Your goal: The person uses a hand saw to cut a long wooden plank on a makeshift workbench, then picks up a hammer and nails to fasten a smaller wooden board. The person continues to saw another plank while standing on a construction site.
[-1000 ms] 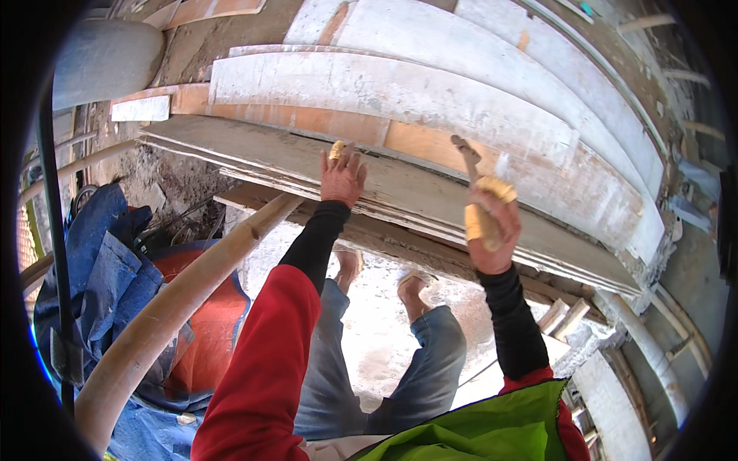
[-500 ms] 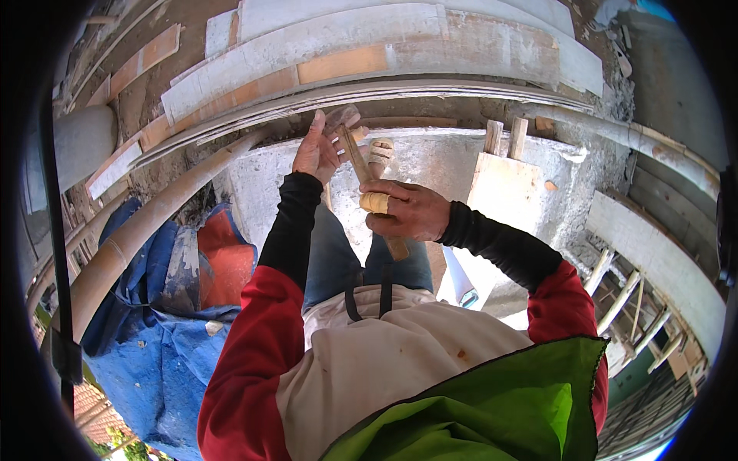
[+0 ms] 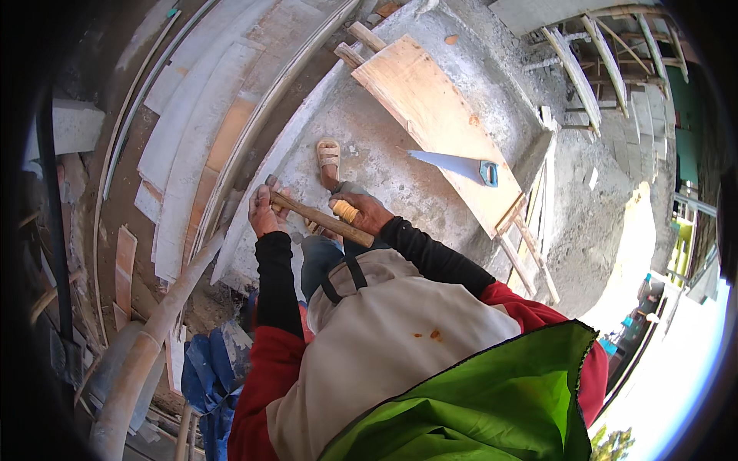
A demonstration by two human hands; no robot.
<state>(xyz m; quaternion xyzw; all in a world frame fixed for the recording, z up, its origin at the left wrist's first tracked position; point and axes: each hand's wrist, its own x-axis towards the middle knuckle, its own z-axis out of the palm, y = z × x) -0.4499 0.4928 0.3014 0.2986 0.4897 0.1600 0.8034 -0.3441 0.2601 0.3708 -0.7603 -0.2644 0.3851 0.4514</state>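
Note:
A hammer with a long wooden handle and a grey head slants in front of my body. My left hand is closed about it at the head end, and its fingers partly hide the head. Curled against the lower part of the handle, my right hand grips it near the butt. A yellow ribbed wrap or small roll shows at the right hand's fingers; I cannot tell whether it is worn or held.
A handsaw with a blue-black handle lies on a wooden board at the right. Long planks are stacked at the left, beside a bamboo pole. A sandalled foot stands on the concrete floor.
The view has swung to the right, bringing the handsaw and the whole board into sight. My left hand's spread fingers have closed in on the hammer, which now lies flatter across my view.

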